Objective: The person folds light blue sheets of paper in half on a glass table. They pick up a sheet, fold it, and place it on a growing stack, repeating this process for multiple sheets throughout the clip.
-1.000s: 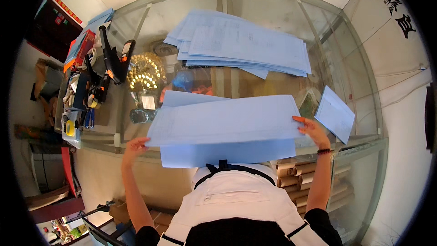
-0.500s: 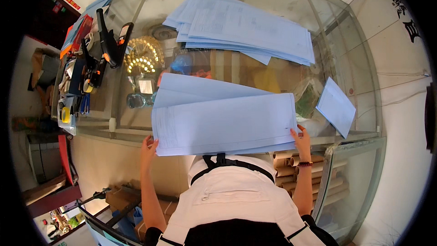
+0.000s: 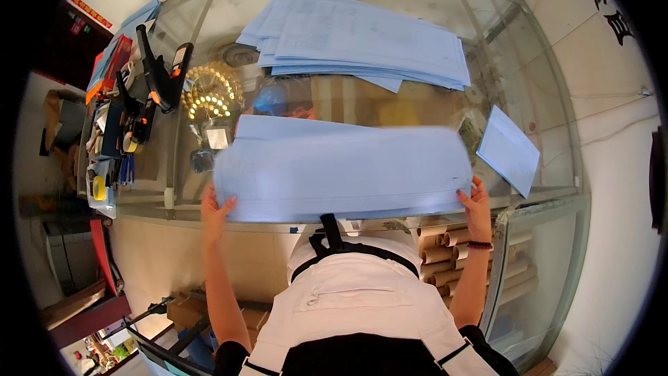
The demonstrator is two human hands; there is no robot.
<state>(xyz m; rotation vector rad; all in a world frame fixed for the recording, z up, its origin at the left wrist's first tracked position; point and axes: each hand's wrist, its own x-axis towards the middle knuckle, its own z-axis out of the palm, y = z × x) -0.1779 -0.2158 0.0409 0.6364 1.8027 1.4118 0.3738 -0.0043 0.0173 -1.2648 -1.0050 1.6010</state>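
A folded sheet of blue paper (image 3: 341, 170), smeared by motion, is held level by its two ends over the near edge of the glass counter. My left hand (image 3: 218, 205) pinches its left end, thumb on top. At the right end my right hand (image 3: 476, 202) grips it in the same way, a dark bead bracelet on the wrist. Under and behind it another blue sheet (image 3: 278, 125) lies on the glass, mostly covered. Farther back rests a fanned pile of folded blue sheets (image 3: 362, 38). One small folded blue packet (image 3: 509, 152) lies alone on the right.
The glass counter (image 3: 539, 87) has a metal frame. On its left stand a black handheld tool (image 3: 158, 73), a tape roll (image 3: 99, 186) and mixed stationery. Gold ornaments (image 3: 212, 90) show through the glass. Cardboard tubes (image 3: 438, 256) are stacked below at the right.
Both hands have lifted the folded sheet and moved farther apart, up and away from my body. The sheet beneath is now more covered. The view has shifted slightly.
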